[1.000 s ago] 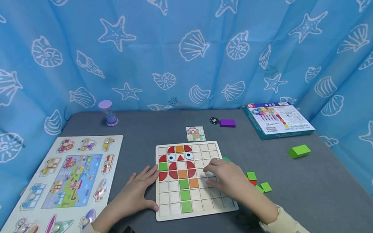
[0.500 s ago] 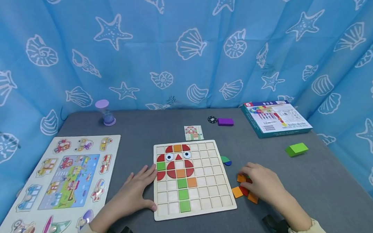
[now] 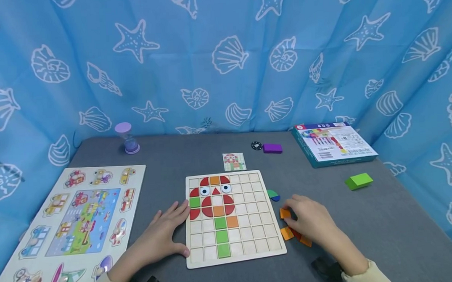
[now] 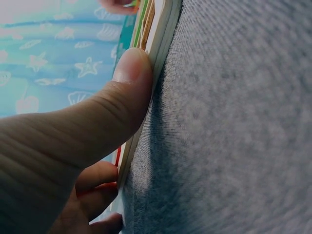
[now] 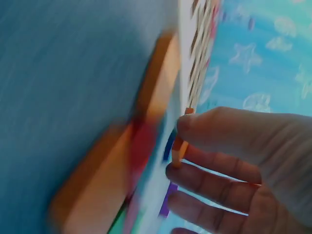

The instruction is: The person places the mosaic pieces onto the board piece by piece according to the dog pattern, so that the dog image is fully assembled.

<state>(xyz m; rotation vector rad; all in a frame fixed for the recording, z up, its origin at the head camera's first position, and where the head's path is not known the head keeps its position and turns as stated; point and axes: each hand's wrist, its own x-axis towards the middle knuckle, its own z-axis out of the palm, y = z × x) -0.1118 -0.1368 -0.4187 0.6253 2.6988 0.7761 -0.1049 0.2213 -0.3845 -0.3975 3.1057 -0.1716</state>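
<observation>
Wooden board [image 3: 260, 231] holds coloured tiles [image 3: 222, 236].

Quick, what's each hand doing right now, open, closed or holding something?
Left hand: open, touching the board at its left edge.
Right hand: closed, pinching an orange tile between thumb and fingers.
</observation>
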